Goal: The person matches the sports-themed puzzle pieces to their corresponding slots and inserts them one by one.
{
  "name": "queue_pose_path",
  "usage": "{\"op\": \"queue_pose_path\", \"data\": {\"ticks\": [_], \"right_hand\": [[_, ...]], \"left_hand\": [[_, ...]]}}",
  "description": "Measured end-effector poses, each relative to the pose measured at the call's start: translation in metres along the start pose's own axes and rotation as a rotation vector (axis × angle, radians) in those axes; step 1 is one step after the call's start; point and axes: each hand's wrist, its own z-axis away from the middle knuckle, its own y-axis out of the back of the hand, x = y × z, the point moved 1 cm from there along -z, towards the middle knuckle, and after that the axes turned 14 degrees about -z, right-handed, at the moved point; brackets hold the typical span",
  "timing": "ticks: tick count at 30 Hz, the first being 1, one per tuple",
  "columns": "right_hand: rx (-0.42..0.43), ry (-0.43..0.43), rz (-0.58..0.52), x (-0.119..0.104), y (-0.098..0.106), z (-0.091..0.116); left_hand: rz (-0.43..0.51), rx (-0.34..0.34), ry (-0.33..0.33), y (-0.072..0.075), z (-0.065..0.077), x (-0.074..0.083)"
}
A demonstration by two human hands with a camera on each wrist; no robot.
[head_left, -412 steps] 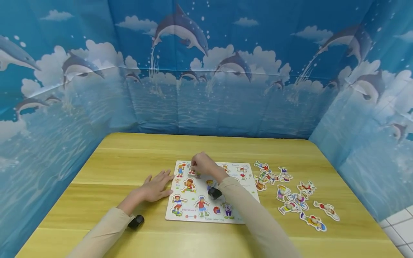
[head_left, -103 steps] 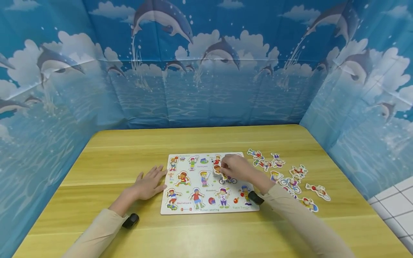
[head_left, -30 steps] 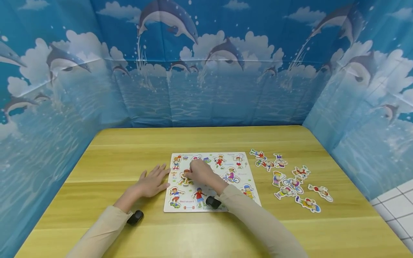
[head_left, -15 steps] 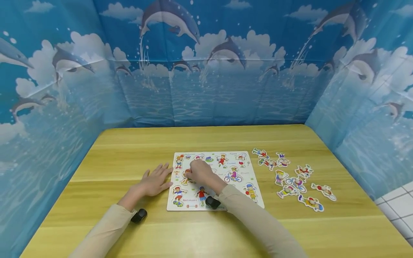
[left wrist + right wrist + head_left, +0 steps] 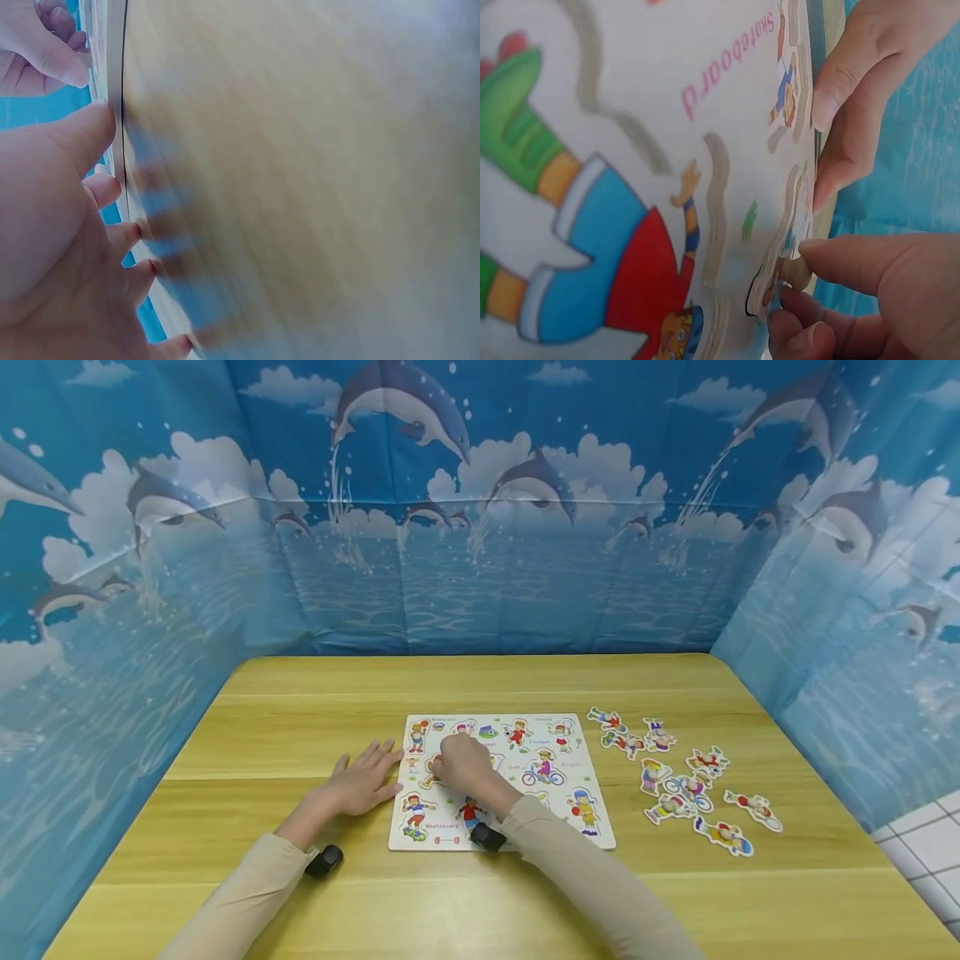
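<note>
Right hand pinching the knob of the runner piece, between both hands at the left part of the puzzle board; left hand, fingers spread, touching the board's left edge; loose pieces right of the board.

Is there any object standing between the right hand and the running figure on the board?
No, nothing visible: the right hand pinches the running figure. The left hand touches the left edge of the puzzle board, away from that grip.

Right hand touches a runner piece on the board
</note>
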Motion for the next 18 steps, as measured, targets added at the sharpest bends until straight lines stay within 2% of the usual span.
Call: {"op": "queue_pose_path", "data": {"ticks": [8,18], "right_hand": [[0.005,-0.044,-0.015,-0.001,-0.0012,-0.0004],[-0.002,-0.019,-0.074,0.0043,-0.0027,0.0006]], "left_hand": [[-0.008,0.006,-0.002,0.0027,-0.0007,-0.0001],[0.009,0.012,-0.011,-0.0005,0.0008,0.0]]}}
